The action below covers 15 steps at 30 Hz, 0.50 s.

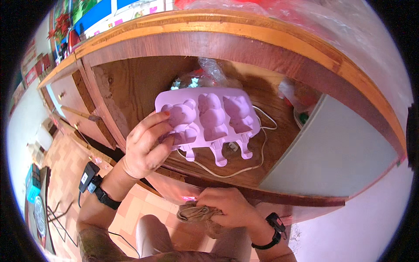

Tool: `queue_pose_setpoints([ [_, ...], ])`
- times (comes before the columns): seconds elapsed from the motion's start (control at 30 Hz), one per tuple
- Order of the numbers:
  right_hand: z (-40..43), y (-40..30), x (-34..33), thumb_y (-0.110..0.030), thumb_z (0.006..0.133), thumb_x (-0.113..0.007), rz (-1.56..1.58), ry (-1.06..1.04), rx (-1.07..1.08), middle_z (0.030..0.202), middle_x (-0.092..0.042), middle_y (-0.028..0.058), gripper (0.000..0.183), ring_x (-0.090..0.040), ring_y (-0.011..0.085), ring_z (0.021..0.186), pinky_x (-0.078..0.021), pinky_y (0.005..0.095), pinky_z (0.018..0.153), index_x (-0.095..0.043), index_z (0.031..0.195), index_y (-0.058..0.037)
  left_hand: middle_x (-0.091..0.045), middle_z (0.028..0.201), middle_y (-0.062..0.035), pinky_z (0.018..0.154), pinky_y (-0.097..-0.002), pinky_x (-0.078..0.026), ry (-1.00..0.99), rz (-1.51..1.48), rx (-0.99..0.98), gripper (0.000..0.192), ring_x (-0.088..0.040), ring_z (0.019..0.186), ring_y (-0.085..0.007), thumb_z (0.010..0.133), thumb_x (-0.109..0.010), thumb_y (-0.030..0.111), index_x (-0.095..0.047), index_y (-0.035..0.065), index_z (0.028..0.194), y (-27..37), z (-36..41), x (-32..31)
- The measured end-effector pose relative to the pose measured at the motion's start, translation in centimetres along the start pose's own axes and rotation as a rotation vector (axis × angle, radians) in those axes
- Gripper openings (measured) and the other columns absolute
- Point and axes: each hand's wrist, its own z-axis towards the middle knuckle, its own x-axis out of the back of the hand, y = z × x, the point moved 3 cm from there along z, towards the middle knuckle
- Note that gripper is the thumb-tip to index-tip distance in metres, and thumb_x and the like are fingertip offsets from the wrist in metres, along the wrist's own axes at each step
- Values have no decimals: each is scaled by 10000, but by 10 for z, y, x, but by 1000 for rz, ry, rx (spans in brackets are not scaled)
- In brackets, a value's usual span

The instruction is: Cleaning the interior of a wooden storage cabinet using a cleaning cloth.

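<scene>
My left hand [149, 142] grips the left end of a lilac popsicle mould [214, 121], its fingers over the leftmost shape. Three animal-shaped bulges face me, and three stick handles hang from the lower edge. The mould is held up in front of an open wooden cabinet compartment [281, 131]. Below the compartment's front edge, my right hand [229, 208] is closed around a crumpled brown cloth [199, 214]. Behind the mould, a clear plastic bag [211, 70] with pale star-shaped pieces is partly hidden.
A white cable [229, 176] loops over the compartment floor. At the right, a pale sliding panel [330, 154] covers part of the opening, with a container [299, 118] partly behind it. Drawers [67, 98] stand pulled out at the left. Plastic sheeting [343, 36] lies over the cabinet top.
</scene>
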Motion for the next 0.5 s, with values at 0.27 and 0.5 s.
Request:
queue_pose_setpoints([
  [0.27, 2, -7, 1, -59, 637, -619, -28, -28, -99, 1040, -639, 89, 367, -633, 299, 931, -511, 368, 793, -633, 1003, -58, -586, 1035, -151, 908, -475, -549, 78, -59, -16, 225, -583, 1096, -370, 585, -718, 44, -627, 0, 786, -12, -7, 15],
  [0.5, 8, -9, 1, -48, 630, -600, 30, 19, -70, 1006, -640, 124, 373, -634, 314, 924, -505, 365, 803, -627, 1001, -19, -593, 1011, -143, 900, -472, -548, 111, -91, -28, 214, -590, 1070, -355, 585, -701, 66, -624, 4, 774, -17, -17, 25],
])
